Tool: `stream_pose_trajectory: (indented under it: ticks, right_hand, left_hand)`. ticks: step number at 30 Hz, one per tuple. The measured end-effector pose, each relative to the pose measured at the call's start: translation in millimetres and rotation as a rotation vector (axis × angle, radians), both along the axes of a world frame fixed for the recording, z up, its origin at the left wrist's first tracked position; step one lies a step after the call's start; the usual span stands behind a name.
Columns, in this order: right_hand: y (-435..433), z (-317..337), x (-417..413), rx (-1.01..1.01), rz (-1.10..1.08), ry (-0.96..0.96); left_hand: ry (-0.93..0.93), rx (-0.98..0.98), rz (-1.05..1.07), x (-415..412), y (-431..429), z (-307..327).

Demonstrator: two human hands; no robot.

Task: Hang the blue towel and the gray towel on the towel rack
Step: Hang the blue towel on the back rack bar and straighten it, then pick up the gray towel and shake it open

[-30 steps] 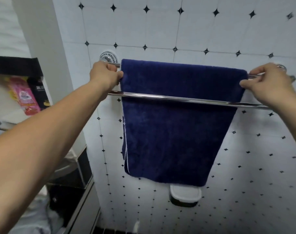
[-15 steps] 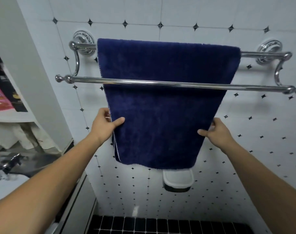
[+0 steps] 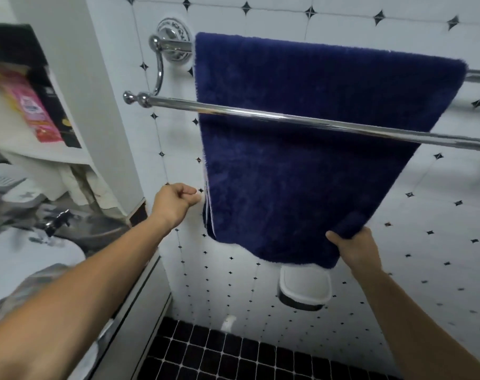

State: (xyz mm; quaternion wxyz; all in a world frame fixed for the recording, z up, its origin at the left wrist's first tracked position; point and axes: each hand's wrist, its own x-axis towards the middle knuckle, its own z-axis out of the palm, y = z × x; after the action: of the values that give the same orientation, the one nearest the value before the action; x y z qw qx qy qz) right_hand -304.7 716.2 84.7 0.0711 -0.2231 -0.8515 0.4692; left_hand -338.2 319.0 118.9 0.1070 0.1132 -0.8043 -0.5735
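A white tiled wall (image 3: pixel 425 242) with small black diamonds fills the view. The blue towel (image 3: pixel 301 174) is draped over the rear bar of the chrome towel rack (image 3: pixel 288 117) and hangs down behind the front bar. Both bare forearms reach up from below. The right grip (image 3: pixel 354 248) is closed on the towel's lower right corner, thumb on the front and fingers tucked behind, with that corner lifted a little. The left grip (image 3: pixel 175 201) is curled into a loose fist right at the towel's white-trimmed left edge; whether it pinches the edge cannot be told. A white soap dish (image 3: pixel 304 289) sits on the wall just under the towel. A pink packet (image 3: pixel 31 108) stands on a shelf (image 3: pixel 55 154) at left, its print too blurred to read. The rack's round mount (image 3: pixel 173 31) has raised lettering, also illegible.
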Motion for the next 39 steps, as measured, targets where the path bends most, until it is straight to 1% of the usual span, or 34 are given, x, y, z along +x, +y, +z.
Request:
stream_pose_trajectory:
  ticks: [1,4,6,7,9,12,14,16,18,20,22,24,25,26,28,30,32,34,36,39]
  right_hand:
    - [-12,-14,5,-0.028,0.01,-0.04]
    - [-61,-50,19,-0.032,0.121,-0.155]
    - [-105,-70,29,-0.087,0.198,-0.25]
    - [-129,-78,35,-0.111,0.26,-0.3]
    - [-182,-92,48,-0.065,0.415,-0.387]
    - [-267,-106,74,-0.043,0.616,-0.384]
    - [-326,-114,93,-0.031,0.753,-0.375]
    - [-383,-125,110,0.008,0.878,-0.387]
    - [-435,-140,128,0.05,0.96,-0.439]
    - [-481,-158,146,0.047,1.005,-0.493]
    - [-518,-173,157,0.106,0.963,-0.507]
    - [-543,-179,158,0.229,0.836,-0.433]
    - [-553,-181,154,0.251,0.793,-0.383]
    - [-560,-182,148,0.245,0.781,-0.348]
    - [-574,-185,133,0.199,0.796,-0.348]
    - [-584,-185,121,0.205,0.786,-0.367]
    - [-588,-176,118,0.187,0.764,-0.317]
    - [-586,-152,121,0.106,0.792,-0.233]
    - [-578,-116,122,0.031,0.87,-0.095]
    - [-562,-49,123,0.054,1.009,0.156]
  left_hand:
    - [-0.033,-0.005,0.018,10,-13,-12]
    - [-0.114,-0.06,0.073,47,-59,-46]
    - [-0.164,-0.094,0.109,75,-93,-64]
    - [-0.187,-0.114,0.136,90,-110,-70]
    - [-0.225,-0.15,0.219,122,-146,-81]
    - [-0.224,-0.234,0.307,170,-204,-93]
    - [-0.24,-0.309,0.326,201,-246,-102]
    - [-0.279,-0.365,0.312,226,-285,-115]
    - [-0.346,-0.409,0.246,247,-318,-130]
    - [-0.402,-0.478,0.147,262,-339,-146]
    - [-0.374,-0.498,0.066,272,-352,-159]
    - [-0.304,-0.463,-0.023,278,-362,-167]
    - [-0.291,-0.443,-0.071,279,-367,-169]
    - [-0.289,-0.433,-0.114,278,-371,-170]
    - [-0.271,-0.428,-0.149,273,-379,-173]
    - [-0.294,-0.466,-0.119,267,-382,-175]
    - [-0.304,-0.531,-0.106,259,-384,-172]
    - [-0.272,-0.585,-0.149,249,-381,-165]
    - [-0.187,-0.679,-0.209,234,-368,-147]
    - [-0.074,-0.789,-0.283,209,-333,-108]
